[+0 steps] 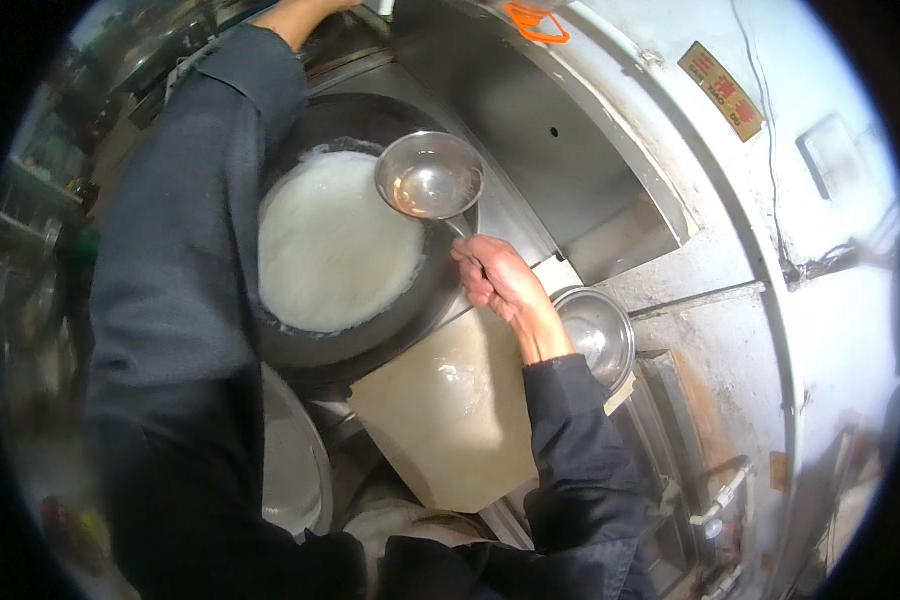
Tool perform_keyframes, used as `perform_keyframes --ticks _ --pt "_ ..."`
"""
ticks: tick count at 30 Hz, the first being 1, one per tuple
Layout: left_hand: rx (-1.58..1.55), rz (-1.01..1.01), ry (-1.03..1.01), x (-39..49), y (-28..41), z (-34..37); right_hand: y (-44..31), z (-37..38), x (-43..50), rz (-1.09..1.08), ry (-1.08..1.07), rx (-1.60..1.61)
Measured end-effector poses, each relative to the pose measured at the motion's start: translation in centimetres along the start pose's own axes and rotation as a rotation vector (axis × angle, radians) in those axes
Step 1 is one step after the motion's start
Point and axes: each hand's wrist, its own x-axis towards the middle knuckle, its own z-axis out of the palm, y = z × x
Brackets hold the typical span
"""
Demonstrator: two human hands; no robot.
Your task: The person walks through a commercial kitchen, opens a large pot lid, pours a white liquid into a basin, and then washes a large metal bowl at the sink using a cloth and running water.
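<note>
My right hand (499,277) is closed round the handle of a metal ladle (430,178). The ladle's bowl hangs above the right part of a large dark wok (450,289), with a little shiny liquid or wetness inside the bowl. White, milky liquid (337,244) fills the middle of the wok. My left arm reaches past the wok's left side to the top edge of the picture. Only part of my left hand (311,16) shows there, cut off by the frame, and its fingers cannot be made out.
A beige board or sheet (450,412) lies below the wok, beside a metal bowl (596,337) at the right. A large round pan (292,457) stands at lower left. Behind the wok rises a metal splash panel (525,120); white taps (724,495) are on the right wall.
</note>
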Motion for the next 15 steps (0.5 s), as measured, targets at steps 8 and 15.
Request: perform_keyframes --ticks 8,15 --pt "0.304 0.016 -0.041 -24.5 0.9 -10.0 6.9 0.6 -8.0 0.063 0.097 -0.098" --pt "0.236 -0.609 -0.051 -71.6 -12.4 -21.3 13.1 2.2 -15.3 0.116 0.040 0.011"
